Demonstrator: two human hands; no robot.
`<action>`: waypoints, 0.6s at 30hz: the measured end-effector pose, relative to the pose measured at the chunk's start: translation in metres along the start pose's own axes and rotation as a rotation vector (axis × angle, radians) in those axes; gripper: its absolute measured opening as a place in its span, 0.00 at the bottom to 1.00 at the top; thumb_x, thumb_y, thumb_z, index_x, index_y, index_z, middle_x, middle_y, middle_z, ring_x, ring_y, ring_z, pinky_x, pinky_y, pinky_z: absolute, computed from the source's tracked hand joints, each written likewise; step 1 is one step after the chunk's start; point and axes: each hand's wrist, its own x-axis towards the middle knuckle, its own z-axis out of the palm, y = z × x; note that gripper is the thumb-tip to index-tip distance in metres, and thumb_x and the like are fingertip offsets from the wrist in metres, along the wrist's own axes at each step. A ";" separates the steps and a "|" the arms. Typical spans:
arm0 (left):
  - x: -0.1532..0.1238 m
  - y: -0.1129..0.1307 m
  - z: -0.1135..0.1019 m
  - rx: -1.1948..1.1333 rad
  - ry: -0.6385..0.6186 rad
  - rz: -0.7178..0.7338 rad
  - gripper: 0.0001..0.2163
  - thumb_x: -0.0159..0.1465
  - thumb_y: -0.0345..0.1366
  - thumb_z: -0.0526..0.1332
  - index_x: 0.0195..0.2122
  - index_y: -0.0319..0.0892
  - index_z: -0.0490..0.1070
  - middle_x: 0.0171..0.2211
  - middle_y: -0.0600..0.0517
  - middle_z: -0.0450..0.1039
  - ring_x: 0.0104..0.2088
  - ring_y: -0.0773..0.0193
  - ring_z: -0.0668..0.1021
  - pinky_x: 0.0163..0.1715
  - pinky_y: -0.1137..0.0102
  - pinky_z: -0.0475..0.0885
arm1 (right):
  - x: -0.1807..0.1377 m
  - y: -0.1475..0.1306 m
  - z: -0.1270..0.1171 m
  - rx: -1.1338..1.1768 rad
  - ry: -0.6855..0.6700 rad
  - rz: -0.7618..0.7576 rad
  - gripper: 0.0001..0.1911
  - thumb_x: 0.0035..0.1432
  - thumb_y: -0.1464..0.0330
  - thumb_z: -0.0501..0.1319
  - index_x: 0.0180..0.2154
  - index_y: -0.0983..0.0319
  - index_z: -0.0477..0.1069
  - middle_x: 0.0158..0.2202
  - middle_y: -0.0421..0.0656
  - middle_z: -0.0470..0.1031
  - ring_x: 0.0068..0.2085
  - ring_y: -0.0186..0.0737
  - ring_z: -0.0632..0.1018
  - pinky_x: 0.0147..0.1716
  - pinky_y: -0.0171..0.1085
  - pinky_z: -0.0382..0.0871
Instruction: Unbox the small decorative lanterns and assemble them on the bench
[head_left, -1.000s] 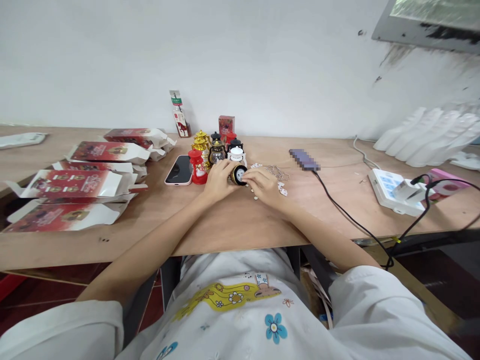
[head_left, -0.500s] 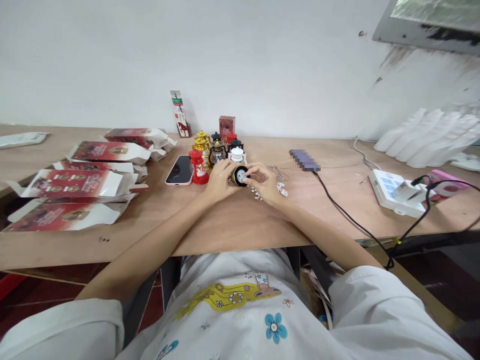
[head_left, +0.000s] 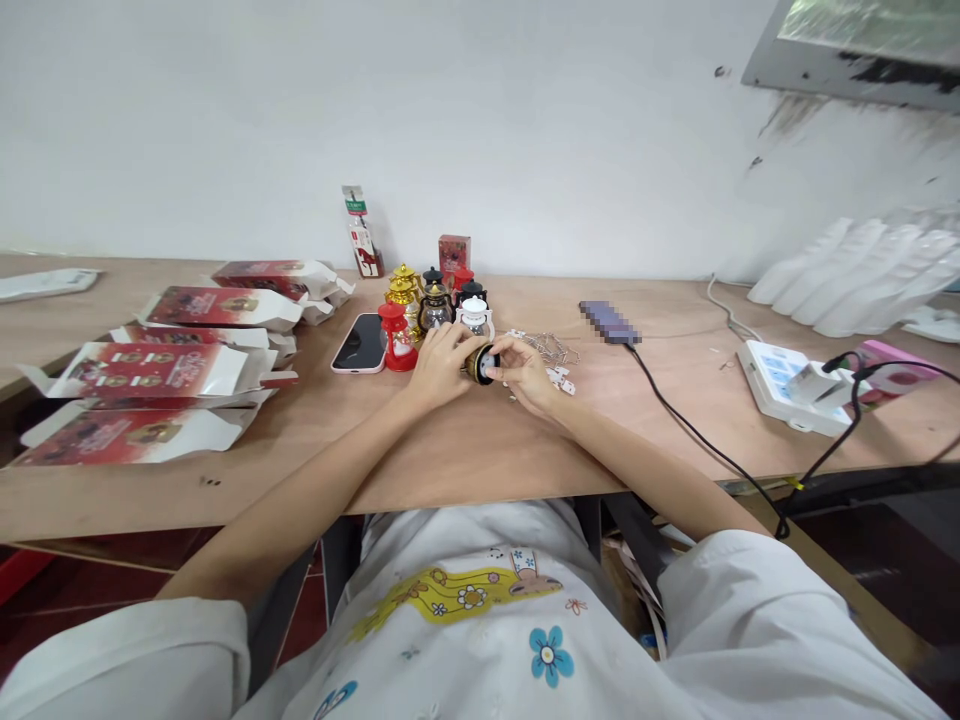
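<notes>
My left hand point(head_left: 442, 362) is wrapped round a small bronze-and-black lantern point(head_left: 480, 368), tipped on its side with its round base facing right. At that base, the fingers of my right hand point(head_left: 529, 374) are pinched together against its pale centre; anything between them is too small to make out. Just behind my hands stand several small lanterns: a white one point(head_left: 475, 316), a red one point(head_left: 397, 338), a gold one point(head_left: 405, 298) and a bronze one point(head_left: 435, 308), with black ones among them. Small white pieces point(head_left: 561, 379) and thin metal wire loops point(head_left: 551, 347) lie beside my right hand.
Red-and-white folded boxes point(head_left: 157, 370) lie at the left. A pink-cased phone point(head_left: 360, 345) is beside the red lantern. At the right are a blurred-out phone point(head_left: 611, 322) on a black cable, a white power strip point(head_left: 787, 385) and stacked white forms point(head_left: 840, 275).
The lantern's base has turned further to the right and dipped slightly. My right fingers have shifted lower across the base. The view has moved a little.
</notes>
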 end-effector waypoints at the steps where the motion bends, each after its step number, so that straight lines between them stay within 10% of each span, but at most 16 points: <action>1: 0.000 0.001 -0.001 0.009 0.001 0.003 0.15 0.58 0.39 0.59 0.47 0.43 0.71 0.40 0.45 0.70 0.41 0.54 0.69 0.39 0.61 0.62 | 0.000 0.001 0.000 0.005 -0.010 -0.002 0.23 0.35 0.56 0.73 0.30 0.60 0.67 0.35 0.40 0.67 0.40 0.36 0.72 0.42 0.39 0.69; 8: 0.001 0.005 0.001 -0.070 0.077 -0.099 0.16 0.57 0.39 0.60 0.47 0.43 0.70 0.40 0.46 0.70 0.42 0.54 0.70 0.40 0.62 0.64 | -0.004 -0.012 -0.004 -0.343 -0.047 -0.237 0.17 0.53 0.53 0.63 0.36 0.59 0.70 0.43 0.45 0.65 0.48 0.40 0.71 0.47 0.42 0.69; 18: -0.001 0.007 0.004 -0.032 0.025 -0.095 0.18 0.55 0.37 0.62 0.48 0.42 0.69 0.42 0.45 0.70 0.43 0.53 0.71 0.39 0.62 0.65 | -0.010 -0.017 -0.008 -0.774 -0.099 -0.526 0.17 0.50 0.62 0.67 0.40 0.58 0.65 0.43 0.45 0.62 0.49 0.43 0.70 0.50 0.45 0.67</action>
